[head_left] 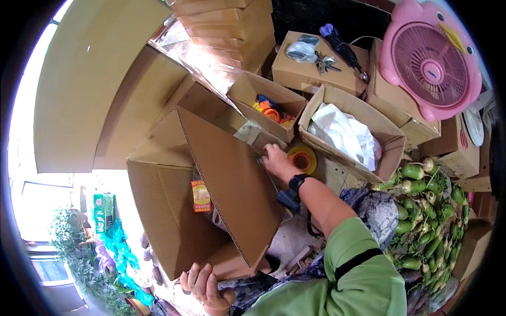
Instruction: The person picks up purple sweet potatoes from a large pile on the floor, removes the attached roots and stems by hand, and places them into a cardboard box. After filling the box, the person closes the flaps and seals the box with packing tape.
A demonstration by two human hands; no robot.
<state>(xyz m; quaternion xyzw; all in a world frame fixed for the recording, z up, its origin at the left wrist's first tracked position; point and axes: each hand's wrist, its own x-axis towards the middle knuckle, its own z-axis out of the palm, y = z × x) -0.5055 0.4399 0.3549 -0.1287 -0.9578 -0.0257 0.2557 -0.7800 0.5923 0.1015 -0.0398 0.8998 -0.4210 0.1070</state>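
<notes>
A large open cardboard box lies tilted before me, one flap standing up across its opening. Inside, a red and yellow printed packet shows partly behind that flap. My left hand has its curled fingers at the box's near lower edge. Beyond the flap, my right hand is closed, knuckles up, around something small and dark that I cannot make out. A dark blue object sits just below that wrist. Right beside the hand lies a roll of yellow tape with an orange core.
A small box holds orange and blue items; another contains white plastic. Keys and a folded umbrella rest on a closed carton. A pink fan stands far right, above piled green radishes. Tall cardboard sheets lean left.
</notes>
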